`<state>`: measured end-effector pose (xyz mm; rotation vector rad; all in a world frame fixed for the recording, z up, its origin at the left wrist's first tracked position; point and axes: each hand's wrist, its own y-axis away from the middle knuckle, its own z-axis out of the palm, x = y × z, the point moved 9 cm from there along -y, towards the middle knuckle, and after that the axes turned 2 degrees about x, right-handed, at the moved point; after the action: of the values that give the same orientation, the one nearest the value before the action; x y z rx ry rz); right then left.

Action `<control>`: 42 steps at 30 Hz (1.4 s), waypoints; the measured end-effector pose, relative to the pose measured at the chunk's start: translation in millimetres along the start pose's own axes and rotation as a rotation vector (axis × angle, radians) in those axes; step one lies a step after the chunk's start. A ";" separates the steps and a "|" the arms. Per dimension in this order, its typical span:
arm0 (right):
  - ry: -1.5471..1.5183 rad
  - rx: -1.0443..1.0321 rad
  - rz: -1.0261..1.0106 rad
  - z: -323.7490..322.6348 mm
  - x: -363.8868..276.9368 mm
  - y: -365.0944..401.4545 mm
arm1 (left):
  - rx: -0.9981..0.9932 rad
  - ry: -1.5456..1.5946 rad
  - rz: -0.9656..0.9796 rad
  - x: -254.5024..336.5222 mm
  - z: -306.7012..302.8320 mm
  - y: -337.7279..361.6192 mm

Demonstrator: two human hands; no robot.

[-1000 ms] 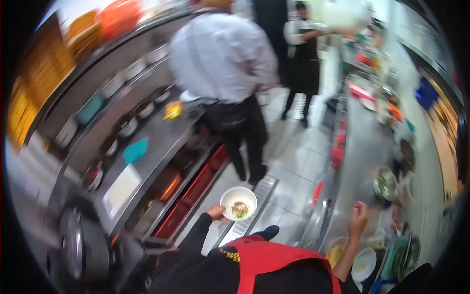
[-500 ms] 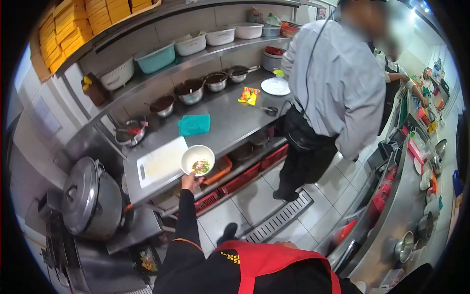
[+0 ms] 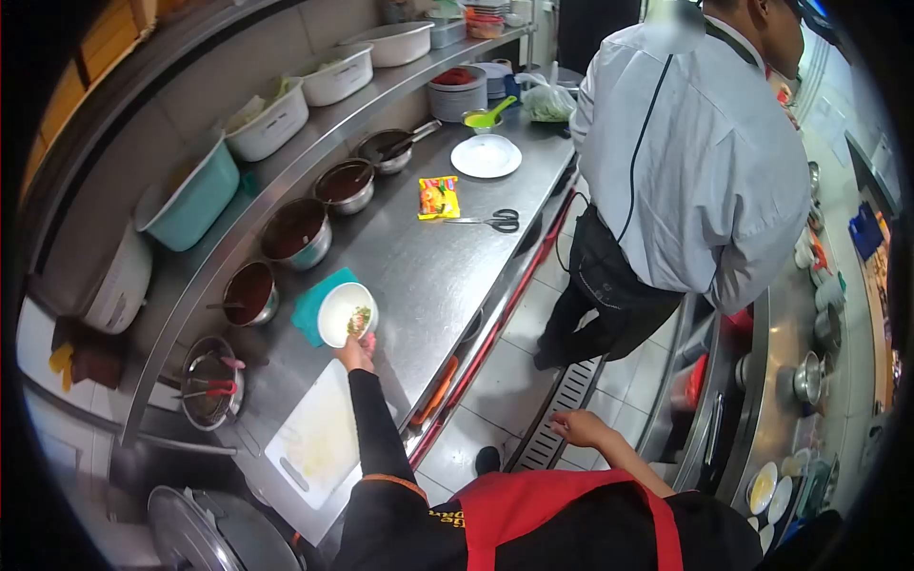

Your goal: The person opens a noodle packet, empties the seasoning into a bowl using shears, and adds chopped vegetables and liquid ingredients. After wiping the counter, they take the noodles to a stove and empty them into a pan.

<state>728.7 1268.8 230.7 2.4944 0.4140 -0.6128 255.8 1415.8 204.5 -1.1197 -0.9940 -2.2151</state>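
Observation:
My left hand (image 3: 355, 353) grips the near rim of a white bowl (image 3: 333, 317) with chopped green and pale bits inside. The bowl is held above the steel counter and overlaps a folded teal cloth (image 3: 309, 303) in this view. Just below that hand lies a white cutting board (image 3: 312, 443) with a slot handle and faint yellowish stains. My right hand (image 3: 581, 430) hangs over the floor in front of my red apron. Its fingers are loosely bent and a little apart, with nothing in them.
A yellow packet (image 3: 438, 197), black-handled scissors (image 3: 500, 222) and a white plate (image 3: 486, 156) lie farther along the counter (image 3: 409, 276). Several pots of dark sauce (image 3: 297, 231) line its back. A person in a grey shirt (image 3: 681, 162) stands at right. A large lidded pot (image 3: 224, 533) sits near left.
My left hand has carried the bowl forward along the counter, from beside the board to over the cloth. My right hand has come into view. The camera has turned, and the person now faces away.

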 end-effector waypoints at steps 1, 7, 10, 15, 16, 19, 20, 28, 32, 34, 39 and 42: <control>0.007 -0.051 0.020 9.7 -1.1 0.6 | 0.029 -0.022 -0.004 7.1 2.1 -4.2; 0.022 -0.129 0.091 30.9 1.1 -3.4 | 0.060 -0.113 -0.043 27.8 -1.2 -33.0; -0.100 -0.034 0.176 33.9 33.1 0.0 | 0.158 -0.059 -0.066 27.6 -10.4 18.3; -0.203 0.026 0.444 99.8 142.0 49.8 | -0.091 -0.154 -0.163 -62.9 -5.4 92.0; -0.224 0.019 0.510 123.5 172.8 65.9 | -0.200 -0.222 -0.179 -77.4 12.9 96.1; -0.173 -0.282 0.739 189.2 233.1 127.9 | -0.455 -0.412 -0.184 -107.2 83.4 92.8; -0.228 -0.369 0.846 196.9 237.9 155.4 | -0.500 -0.459 -0.162 -106.2 115.9 82.0; -0.380 -0.279 0.712 197.7 297.8 101.8 | -0.416 -0.755 0.373 -123.5 316.9 -143.2; -0.345 -0.173 0.552 138.0 324.4 -31.9 | -0.241 -1.210 0.520 -110.2 371.8 -184.5; -0.362 -0.066 0.521 98.9 332.5 -90.8 | -0.133 -1.482 0.365 -142.9 375.8 -256.1; -0.594 0.405 0.610 2.7 401.1 -175.8 | 0.036 -1.172 0.053 -162.0 355.6 -312.2; -0.537 0.407 0.689 -27.7 414.9 -167.5 | -0.079 -0.505 -0.073 -155.5 361.7 -249.5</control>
<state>1023.0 1487.5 -27.2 2.4521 -0.8060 -1.0842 353.1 1864.7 125.0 -1.7590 -1.1627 -2.0823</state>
